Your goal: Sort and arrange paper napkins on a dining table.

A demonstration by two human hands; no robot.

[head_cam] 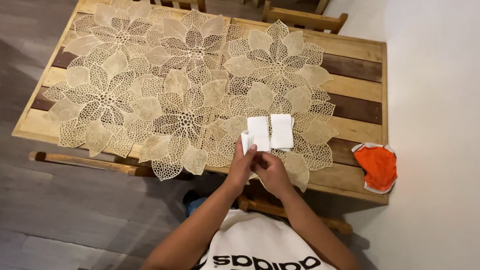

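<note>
Together the left hand (243, 164) and right hand (271, 170) pinched the folded white paper strip (259, 133), its long axis pointing away from the counter's (356, 86) near edge.

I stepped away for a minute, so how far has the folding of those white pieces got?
One folded white piece already lies flat on the gold leaf-pattern mat. A second white piece is in hand: the left hand and right hand pinch its lower edge, part of it curled at the left. The orange cloth at the table corner lies untouched. No other unfolded pieces show.
</note>
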